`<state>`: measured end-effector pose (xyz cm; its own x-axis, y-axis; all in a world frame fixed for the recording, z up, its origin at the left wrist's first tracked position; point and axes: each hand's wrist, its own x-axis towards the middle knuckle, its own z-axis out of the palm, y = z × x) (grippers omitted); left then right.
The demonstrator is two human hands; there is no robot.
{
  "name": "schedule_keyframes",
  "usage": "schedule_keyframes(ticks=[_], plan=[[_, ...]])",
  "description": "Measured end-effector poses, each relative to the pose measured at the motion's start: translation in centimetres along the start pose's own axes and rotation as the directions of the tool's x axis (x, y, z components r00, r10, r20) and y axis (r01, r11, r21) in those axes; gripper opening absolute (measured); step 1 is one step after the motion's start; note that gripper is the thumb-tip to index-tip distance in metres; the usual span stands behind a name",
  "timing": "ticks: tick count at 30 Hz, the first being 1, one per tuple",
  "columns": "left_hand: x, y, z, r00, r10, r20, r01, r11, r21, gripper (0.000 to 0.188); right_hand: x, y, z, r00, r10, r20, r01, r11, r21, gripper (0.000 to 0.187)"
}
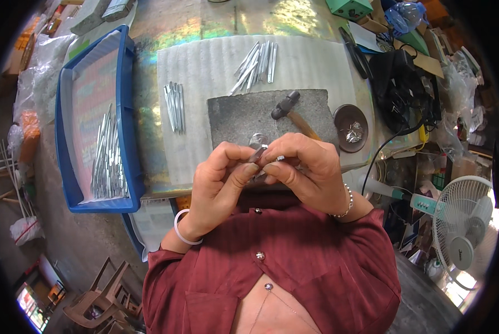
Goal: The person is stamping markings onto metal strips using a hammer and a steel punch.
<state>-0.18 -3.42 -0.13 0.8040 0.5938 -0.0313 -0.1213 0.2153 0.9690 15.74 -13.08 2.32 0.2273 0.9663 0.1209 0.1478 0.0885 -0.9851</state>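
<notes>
My left hand and my right hand meet just in front of my chest, at the near edge of a grey stone slab. Both are closed, thumbs against fingertips, around small shiny metal pieces; their exact kind is too small and covered to make out. A round, clear-looking shiny object shows just beyond my fingertips. On the slab lies a hammer, its wooden handle running toward my right hand. To the right stands a brown bowl with small metal pins.
Slim metal strips lie in two bundles on a white foam sheet. More fill part of a blue tray at left. A black cable crosses the table's right side. A fan stands at right.
</notes>
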Motion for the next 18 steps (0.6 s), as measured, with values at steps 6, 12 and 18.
schedule_keyframes(ticks=[6,12,18], plan=[[-0.5,-0.3,0.1,0.998,0.064,0.004,-0.064,0.996,0.056,0.011,0.5,0.3,0.7,0.978,-0.206,-0.032,0.192,0.949,-0.249,0.012],[-0.5,0.0,-0.2,0.993,0.085,0.079,-0.097,0.982,0.163,0.010,0.3,0.3,1.3,0.971,-0.222,-0.083,0.200,0.956,-0.216,0.012],[-0.4,0.5,0.1,0.998,0.015,0.064,-0.020,0.998,0.065,0.009,-0.1,0.3,1.2,0.981,-0.175,-0.087,0.157,0.971,-0.179,0.011]])
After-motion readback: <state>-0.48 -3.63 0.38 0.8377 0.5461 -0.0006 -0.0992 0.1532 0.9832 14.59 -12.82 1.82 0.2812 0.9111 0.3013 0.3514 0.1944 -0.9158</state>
